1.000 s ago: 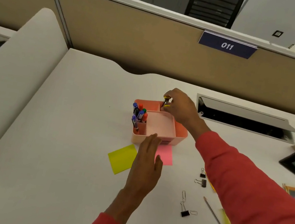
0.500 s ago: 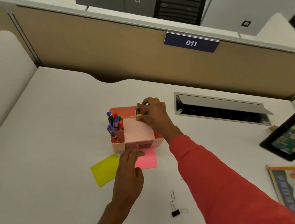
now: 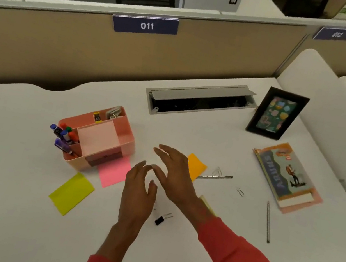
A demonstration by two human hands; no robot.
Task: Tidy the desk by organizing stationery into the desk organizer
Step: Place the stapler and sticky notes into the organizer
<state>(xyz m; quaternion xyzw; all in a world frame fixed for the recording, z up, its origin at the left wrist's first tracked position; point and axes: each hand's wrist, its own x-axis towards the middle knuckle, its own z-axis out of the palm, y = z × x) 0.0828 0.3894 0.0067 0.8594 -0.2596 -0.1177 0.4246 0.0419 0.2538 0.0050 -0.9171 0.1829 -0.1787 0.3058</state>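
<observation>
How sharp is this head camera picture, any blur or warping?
Head view: both the right hand and left hand are motion-smeared; the desk organizer and 011 sign read sharper; the wide lens bows the partition; light is even, shadows soft.

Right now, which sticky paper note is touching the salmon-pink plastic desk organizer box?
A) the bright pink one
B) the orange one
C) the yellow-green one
A: the bright pink sticky note lies right against the front bottom edge of the salmon-pink plastic desk organizer, while the yellow-green sticky note and the orange sticky note lie apart from it on the white desk.
</observation>
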